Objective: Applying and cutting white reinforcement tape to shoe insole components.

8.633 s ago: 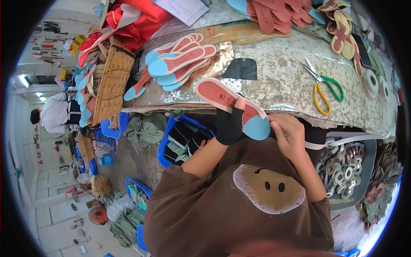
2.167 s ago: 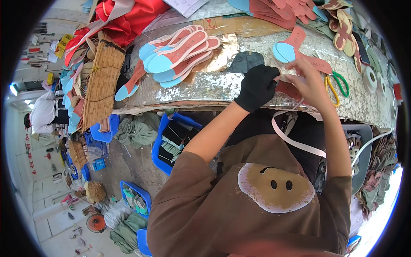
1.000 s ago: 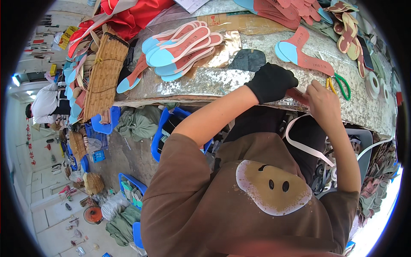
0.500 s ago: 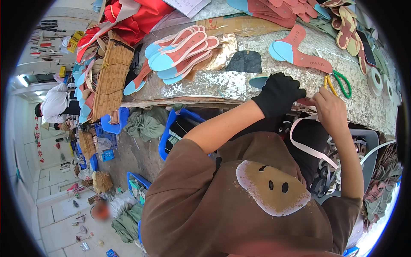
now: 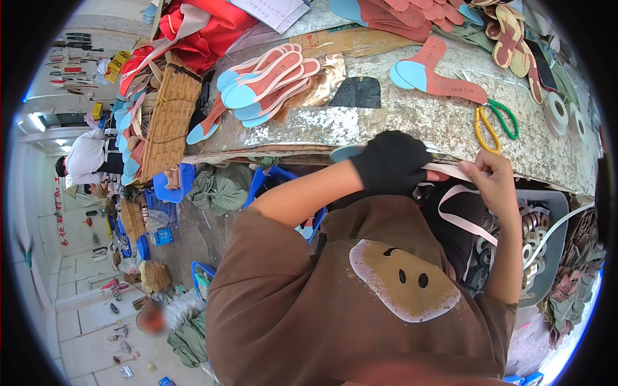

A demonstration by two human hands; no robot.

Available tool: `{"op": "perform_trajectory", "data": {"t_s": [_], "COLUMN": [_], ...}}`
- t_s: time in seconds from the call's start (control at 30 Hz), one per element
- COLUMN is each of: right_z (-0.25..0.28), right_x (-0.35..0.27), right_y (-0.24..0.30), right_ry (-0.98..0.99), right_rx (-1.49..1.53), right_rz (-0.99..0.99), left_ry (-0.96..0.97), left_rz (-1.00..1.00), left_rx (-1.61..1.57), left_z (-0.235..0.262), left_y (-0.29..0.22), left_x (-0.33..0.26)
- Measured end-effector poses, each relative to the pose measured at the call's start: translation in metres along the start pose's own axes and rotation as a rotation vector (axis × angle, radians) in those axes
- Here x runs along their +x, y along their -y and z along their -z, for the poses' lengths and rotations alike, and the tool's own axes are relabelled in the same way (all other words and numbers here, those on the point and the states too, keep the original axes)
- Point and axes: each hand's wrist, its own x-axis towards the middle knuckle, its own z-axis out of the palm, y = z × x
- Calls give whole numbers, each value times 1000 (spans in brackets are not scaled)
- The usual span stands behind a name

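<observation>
My left hand [image 5: 394,164], in a black glove, is closed round an insole [image 5: 346,153] at the bench's front edge. The insole's blue end sticks out on the left and a bit of red shows on the right; the glove hides its middle. My bare right hand [image 5: 494,183] pinches a narrow white strip [image 5: 445,169] that runs taut to the insole's red end. The strip's slack loops down [image 5: 465,226] over my lap. Just beyond my right hand lie scissors [image 5: 487,130] with yellow and green handles. Two red-and-blue insoles [image 5: 450,85] rest behind them.
White-edged insoles [image 5: 267,80] are piled on the worn bench [image 5: 283,138], beside a black patch [image 5: 356,92]. White tape rolls [image 5: 555,114] stand at the right. Below, a grey bin [image 5: 559,219] holds more rolls. A woven basket [image 5: 168,119] and a person [image 5: 87,156] are at left.
Both hands have come nearer, my left also moving left with the insole. The strip now stretches between them along the bench edge. My right hand has drawn away from the scissors.
</observation>
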Motion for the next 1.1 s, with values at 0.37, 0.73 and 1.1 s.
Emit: {"op": "perform_trajectory", "data": {"t_s": [0.37, 0.73, 1.1], "right_z": [-82, -103, -107], "right_x": [-1, 19, 4], "right_y": [45, 90, 60], "right_ry": [-127, -231, -133], "right_rx": [547, 158, -93], "right_rz": [217, 294, 354], "left_ry": [-575, -995, -924], "left_rz": [416, 330, 591], "left_rx": [-997, -1144, -1318], "left_z": [7, -1, -11], "left_y": [-13, -25, -19], "left_x": [-73, -41, -39]}}
